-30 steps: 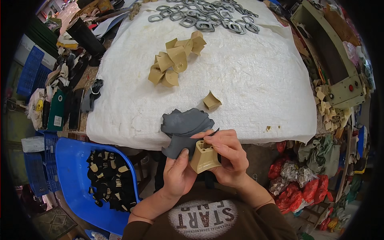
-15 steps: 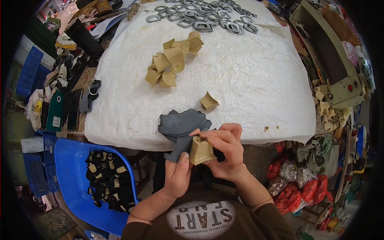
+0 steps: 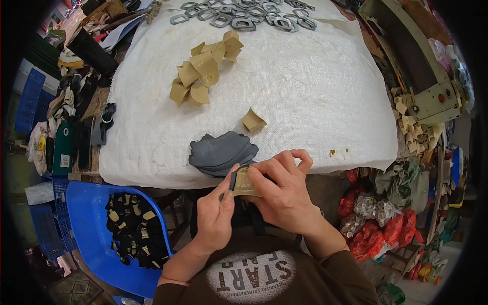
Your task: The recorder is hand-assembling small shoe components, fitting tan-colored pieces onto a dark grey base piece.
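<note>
Presently gripped between left hand [image 3: 216, 213] and right hand [image 3: 285, 195], at near edge of table [image 3: 315, 101]: tan block [image 3: 246, 186], grey sheet [image 3: 233, 180] along left side, seemingly partway. Bare, farther: tan pieces [image 3: 204, 65]. Near left, seemingly finished: dark-and-tan pieces [image 3: 136, 233], blue tub [image 3: 81, 209].

We see tan blocks [image 3: 204, 66] of smooth, faintly glossy plastic look, the held block [image 3: 246, 186] likewise. The held grey piece [image 3: 233, 181] and grey sheets [image 3: 222, 152] look matt, leathery. We find the white cover [image 3: 310, 107] woven, slightly shiny; the blue tub [image 3: 89, 218] smooth plastic; the red bags [image 3: 367, 235] crinkled, glossy plastic.
</note>
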Motion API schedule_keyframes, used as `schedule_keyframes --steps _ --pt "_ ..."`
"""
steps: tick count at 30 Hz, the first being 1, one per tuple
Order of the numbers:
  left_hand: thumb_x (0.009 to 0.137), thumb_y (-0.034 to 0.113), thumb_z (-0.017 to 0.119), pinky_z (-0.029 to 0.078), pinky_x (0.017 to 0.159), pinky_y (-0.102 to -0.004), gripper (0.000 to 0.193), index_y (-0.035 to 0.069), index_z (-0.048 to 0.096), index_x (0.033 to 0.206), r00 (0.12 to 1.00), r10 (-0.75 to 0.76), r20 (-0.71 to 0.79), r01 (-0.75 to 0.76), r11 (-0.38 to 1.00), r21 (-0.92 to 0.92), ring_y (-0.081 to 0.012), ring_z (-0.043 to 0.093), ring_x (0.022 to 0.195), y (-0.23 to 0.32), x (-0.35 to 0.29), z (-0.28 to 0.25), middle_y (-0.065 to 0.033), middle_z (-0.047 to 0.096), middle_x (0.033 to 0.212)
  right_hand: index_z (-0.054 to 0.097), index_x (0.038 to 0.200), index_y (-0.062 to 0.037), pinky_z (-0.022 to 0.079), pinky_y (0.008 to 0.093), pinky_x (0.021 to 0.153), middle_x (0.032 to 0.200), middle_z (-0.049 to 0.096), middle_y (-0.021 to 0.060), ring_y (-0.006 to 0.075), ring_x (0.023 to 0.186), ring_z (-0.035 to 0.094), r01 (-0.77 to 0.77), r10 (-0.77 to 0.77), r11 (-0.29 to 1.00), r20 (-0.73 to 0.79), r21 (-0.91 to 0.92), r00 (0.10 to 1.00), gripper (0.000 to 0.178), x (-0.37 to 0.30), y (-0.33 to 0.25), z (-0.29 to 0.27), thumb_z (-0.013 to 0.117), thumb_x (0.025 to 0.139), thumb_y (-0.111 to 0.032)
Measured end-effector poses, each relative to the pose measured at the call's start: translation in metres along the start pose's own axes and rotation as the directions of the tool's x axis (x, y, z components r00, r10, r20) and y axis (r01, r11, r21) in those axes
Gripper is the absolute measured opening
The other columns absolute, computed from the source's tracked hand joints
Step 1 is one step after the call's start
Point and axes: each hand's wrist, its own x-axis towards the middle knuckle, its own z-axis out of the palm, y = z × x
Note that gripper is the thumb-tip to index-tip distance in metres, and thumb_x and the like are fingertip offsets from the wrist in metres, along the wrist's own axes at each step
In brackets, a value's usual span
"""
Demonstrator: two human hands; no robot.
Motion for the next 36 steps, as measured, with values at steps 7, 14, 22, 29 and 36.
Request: schedule_keyframes --steps 7,14,22,29,36 --pt "0.096 0.025 0.043 0.046 0.09 -0.0365 0.057 -0.011 0.028 0.138 0.971 0.214 0.11 -0.236 0.936 0.261 -0.0342 0.057 0.112 -0.004 0.005 0.005 -0.0291 0.051 0.124 0.06 0.098 -0.0081 0.027 0.0438 0.085 0.094 0.057 0.0 0.0206 0.083 0.051 0.032 -0.031 0.999 -0.037 0.04 0.999 0.049 -0.005 0.014 0.01 0.076 0.051 -0.011" --pt "0.097 0.038 0.039 0.045 0.092 -0.0314 0.061 -0.005 0.03 0.14 0.841 -0.154 0.518 0.418 0.794 -0.441 -0.0211 0.052 0.115 -0.033 0.017 -0.016 -0.0125 0.05 0.127 0.059 0.103 -0.0082 0.029 0.0428 0.082 0.1 0.059 0.0019 0.022 0.087 0.052 0.166 -0.135 0.941 -0.123 0.296 0.983 0.053 -0.009 0.025 0.013 0.08 0.055 -0.017" --pt "0.085 0.03 0.048 0.049 0.082 -0.0311 0.047 -0.005 0.051 0.117 0.832 -0.037 0.554 0.44 0.652 -0.617 -0.0195 0.06 0.092 -0.026 0.009 -0.005 -0.0112 0.059 0.106 0.059 0.104 -0.0077 0.028 0.0437 0.086 0.099 0.059 0.0022 0.022 0.085 0.052 0.172 -0.181 0.88 -0.021 0.442 0.983 0.053 -0.008 0.019 0.008 0.077 0.055 -0.01" --pt "0.082 0.023 0.046 0.042 0.084 -0.0252 0.039 -0.003 0.053 0.11 0.924 -0.059 0.377 0.28 0.777 -0.565 -0.0103 0.051 0.097 -0.028 0.004 0.003 -0.004 0.057 0.103 0.06 0.102 -0.0085 0.028 0.0438 0.087 0.1 0.059 0.0015 0.0216 0.084 0.052 0.182 -0.201 0.898 0.006 0.4 0.98 0.05 -0.005 0.016 0.012 0.078 0.055 -0.012" --pt "0.088 0.029 0.06 0.04 0.085 -0.0249 0.052 -0.001 0.041 0.127 0.997 -0.069 0.015 0.065 0.806 -0.589 -0.0111 0.048 0.096 -0.032 0.002 0.005 -0.0053 0.051 0.105 0.06 0.102 -0.0092 0.028 0.0433 0.085 0.097 0.059 0.0006 0.0216 0.086 0.051 0.1 -0.121 0.933 0.041 0.345 0.992 0.052 -0.005 0.019 0.008 0.08 0.055 -0.015"
